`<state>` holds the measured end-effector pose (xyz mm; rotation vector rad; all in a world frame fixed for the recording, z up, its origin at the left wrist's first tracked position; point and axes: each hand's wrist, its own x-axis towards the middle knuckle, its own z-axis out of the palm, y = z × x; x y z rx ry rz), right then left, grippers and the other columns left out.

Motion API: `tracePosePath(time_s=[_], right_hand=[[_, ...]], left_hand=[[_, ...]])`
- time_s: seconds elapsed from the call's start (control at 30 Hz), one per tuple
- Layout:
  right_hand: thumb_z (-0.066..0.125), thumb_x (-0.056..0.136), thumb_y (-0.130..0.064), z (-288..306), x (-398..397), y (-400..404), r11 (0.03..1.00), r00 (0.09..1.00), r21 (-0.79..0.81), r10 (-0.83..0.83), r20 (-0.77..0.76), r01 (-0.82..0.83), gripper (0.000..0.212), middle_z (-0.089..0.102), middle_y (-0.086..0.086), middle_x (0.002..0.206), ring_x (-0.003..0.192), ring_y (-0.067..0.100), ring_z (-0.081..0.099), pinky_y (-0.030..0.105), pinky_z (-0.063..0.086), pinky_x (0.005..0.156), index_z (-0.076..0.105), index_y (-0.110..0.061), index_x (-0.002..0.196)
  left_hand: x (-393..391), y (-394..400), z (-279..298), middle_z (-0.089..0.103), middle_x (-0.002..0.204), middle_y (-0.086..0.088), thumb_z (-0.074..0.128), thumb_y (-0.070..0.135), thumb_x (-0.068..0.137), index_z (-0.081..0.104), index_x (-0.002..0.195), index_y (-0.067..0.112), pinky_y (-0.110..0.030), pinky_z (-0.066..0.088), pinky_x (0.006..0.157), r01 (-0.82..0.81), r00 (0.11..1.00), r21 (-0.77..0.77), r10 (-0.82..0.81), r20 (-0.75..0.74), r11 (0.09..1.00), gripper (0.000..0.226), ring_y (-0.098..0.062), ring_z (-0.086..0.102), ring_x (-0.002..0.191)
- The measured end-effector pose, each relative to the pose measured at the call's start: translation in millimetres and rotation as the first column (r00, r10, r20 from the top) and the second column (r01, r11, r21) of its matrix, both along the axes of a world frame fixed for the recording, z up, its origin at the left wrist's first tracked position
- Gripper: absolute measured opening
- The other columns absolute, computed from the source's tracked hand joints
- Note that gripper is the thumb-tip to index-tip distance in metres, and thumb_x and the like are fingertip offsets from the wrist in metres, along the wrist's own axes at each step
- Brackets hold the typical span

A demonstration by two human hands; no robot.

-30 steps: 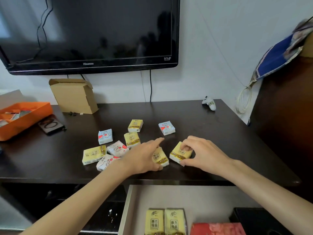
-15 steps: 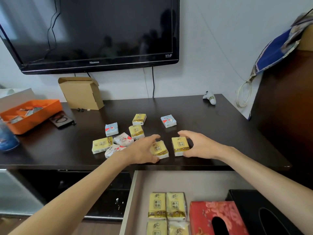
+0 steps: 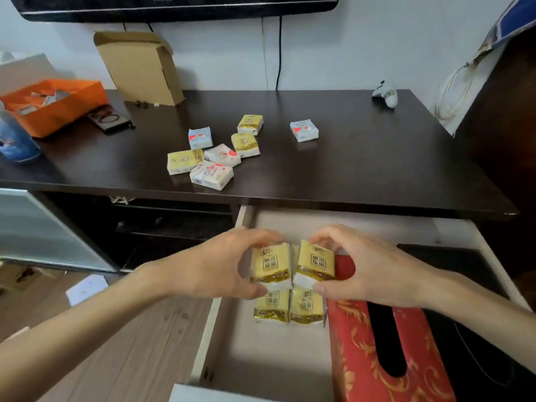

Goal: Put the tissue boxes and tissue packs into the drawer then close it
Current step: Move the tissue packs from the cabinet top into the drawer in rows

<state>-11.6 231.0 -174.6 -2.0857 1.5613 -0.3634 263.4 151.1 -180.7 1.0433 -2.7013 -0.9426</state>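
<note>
My left hand (image 3: 217,264) grips a yellow tissue pack (image 3: 271,265) and my right hand (image 3: 368,268) grips a second yellow tissue pack (image 3: 316,264). Both packs hang side by side over the open drawer (image 3: 252,352). Just below them, two yellow packs (image 3: 290,307) lie on the drawer floor. A red tissue box (image 3: 385,358) with gold patterns lies to their right, and a black tissue box (image 3: 475,358) sits beyond it. Several more packs, yellow and white-blue, stay scattered on the dark tabletop (image 3: 377,161), one white-blue pack (image 3: 304,130) apart from the rest.
A cardboard box (image 3: 139,68), an orange tray (image 3: 55,103), a blue container (image 3: 14,137) and a small black device (image 3: 110,120) stand at the table's back left. A white controller (image 3: 387,92) lies at the back right. A TV hangs above. A dark cabinet stands to the right.
Both hands lifted a yellow pack each off the tabletop and brought them down over the open drawer. My view tilted downward.
</note>
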Motion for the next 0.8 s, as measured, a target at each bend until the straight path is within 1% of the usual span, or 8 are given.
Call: tracePosePath(time_s=[0.13, 0.2, 0.27, 0.33, 0.37, 0.5, 0.63, 0.8], right_hand=[[0.066, 0.072, -0.076, -18, 23, 33, 0.991, 0.983, 0.055, 0.132, -0.129, -0.125, 0.055, 0.046, -0.035, 0.114, 0.109, -0.008, 0.047, 0.017, 0.042, 0.088, 0.037, -0.055, 0.114], [0.065, 0.074, -0.073, -27, 29, 41, 0.983, 0.967, 0.031, 0.182, -0.178, -0.180, 0.049, 0.042, -0.034, 0.110, 0.109, -0.013, 0.036, 0.008, 0.029, 0.094, 0.039, -0.049, 0.109], [0.060, 0.076, -0.074, -32, 34, 44, 0.973, 0.940, 0.026, 0.228, -0.253, -0.229, 0.045, 0.044, -0.030, 0.111, 0.108, -0.012, 0.030, 0.002, 0.003, 0.105, 0.041, -0.045, 0.105], [0.054, 0.078, -0.078, -33, 39, 46, 0.964, 0.910, 0.049, 0.263, -0.320, -0.262, 0.044, 0.047, -0.026, 0.116, 0.118, -0.008, 0.030, 0.004, -0.021, 0.105, 0.043, -0.044, 0.103], [0.052, 0.079, -0.079, -35, 40, 47, 0.961, 0.899, 0.059, 0.273, -0.342, -0.270, 0.044, 0.049, -0.024, 0.118, 0.122, -0.005, 0.033, 0.009, -0.024, 0.108, 0.045, -0.044, 0.103], [0.050, 0.080, -0.081, -36, 42, 50, 0.955, 0.876, 0.077, 0.295, -0.382, -0.288, 0.047, 0.052, -0.022, 0.115, 0.123, 0.000, 0.044, 0.009, -0.032, 0.103, 0.048, -0.041, 0.103], [0.048, 0.079, -0.082, -35, 45, 54, 0.954, 0.862, 0.078, 0.294, -0.412, -0.288, 0.051, 0.053, -0.021, 0.113, 0.121, 0.004, 0.048, 0.007, -0.031, 0.102, 0.052, -0.038, 0.104], [0.054, 0.077, -0.079, -39, 51, 52, 0.961, 0.851, 0.088, 0.274, -0.449, -0.264, 0.052, 0.052, -0.017, 0.106, 0.104, 0.005, 0.046, 0.024, -0.010, 0.118, 0.055, -0.033, 0.102]], left_hand=[[16, 45, -31, 0.031, 0.122, 0.054, 0.080, 0.043, 0.072, 0.035, 0.143, 0.048, 0.000, 0.027, 0.098, 0.063, 0.997, -0.049, -0.061, 0.043, 0.997, 0.083, 0.021, 0.034, 0.119], [21, 60, -39, 0.034, 0.125, 0.047, 0.077, 0.046, 0.075, 0.036, 0.142, 0.045, -0.002, 0.028, 0.096, 0.123, 0.990, -0.106, -0.115, 0.081, 0.987, 0.078, 0.021, 0.031, 0.115], [24, 69, -45, 0.044, 0.129, 0.030, 0.075, 0.047, 0.076, 0.039, 0.138, 0.043, 0.001, 0.024, 0.088, 0.146, 0.987, -0.148, -0.133, 0.093, 0.978, 0.072, 0.021, 0.026, 0.108], [23, 71, -49, 0.049, 0.130, 0.021, 0.076, 0.047, 0.076, 0.042, 0.134, 0.039, 0.004, 0.022, 0.084, 0.157, 0.985, -0.172, -0.142, 0.099, 0.972, 0.068, 0.019, 0.026, 0.105], [22, 72, -50, 0.050, 0.131, 0.019, 0.076, 0.046, 0.076, 0.043, 0.134, 0.038, 0.002, 0.023, 0.085, 0.163, 0.984, -0.179, -0.147, 0.101, 0.970, 0.066, 0.015, 0.030, 0.109], [19, 73, -57, 0.052, 0.136, 0.013, 0.076, 0.045, 0.080, 0.049, 0.130, 0.031, -0.015, 0.038, 0.100, 0.230, 0.972, -0.219, -0.212, 0.103, 0.948, 0.058, -0.005, 0.043, 0.126], [20, 73, -60, 0.054, 0.134, 0.012, 0.076, 0.046, 0.079, 0.051, 0.125, 0.031, -0.023, 0.043, 0.100, 0.266, 0.963, -0.236, -0.248, 0.102, 0.935, 0.055, -0.007, 0.046, 0.125], [18, 69, -66, 0.051, 0.137, 0.010, 0.078, 0.044, 0.079, 0.052, 0.127, 0.030, -0.024, 0.043, 0.095, 0.329, 0.942, -0.273, -0.294, 0.161, 0.904, 0.056, -0.009, 0.043, 0.125]])
